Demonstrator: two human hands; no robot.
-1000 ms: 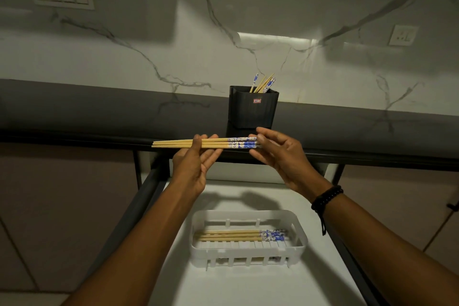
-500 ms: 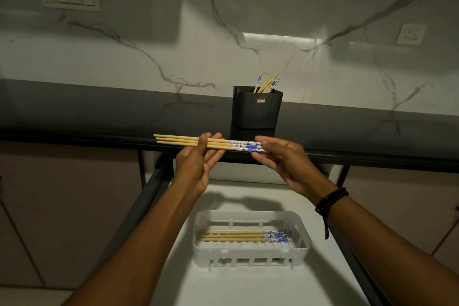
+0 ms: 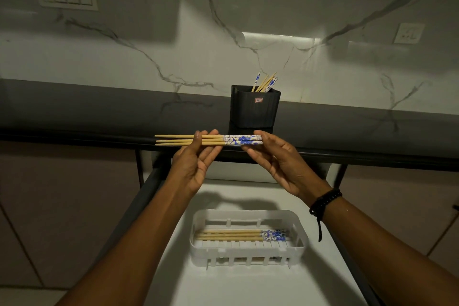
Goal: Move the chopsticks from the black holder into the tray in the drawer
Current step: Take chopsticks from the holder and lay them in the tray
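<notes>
Grip of the left hand (image 3: 192,164) and of the right hand (image 3: 280,164) is closed on a level bundle of chopsticks (image 3: 233,139), before the bench (image 3: 99,112) edge.

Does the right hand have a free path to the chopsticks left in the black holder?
Probably yes: the black holder stands just behind the right hand, leftover chopsticks poking out, nothing between. But that hand pinches the held bundle and must release first.

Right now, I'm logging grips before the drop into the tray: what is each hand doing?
Left hand: pinches the held chopsticks along their plain wooden part.
Right hand: pinches the same chopsticks at their blue-patterned end.
</notes>
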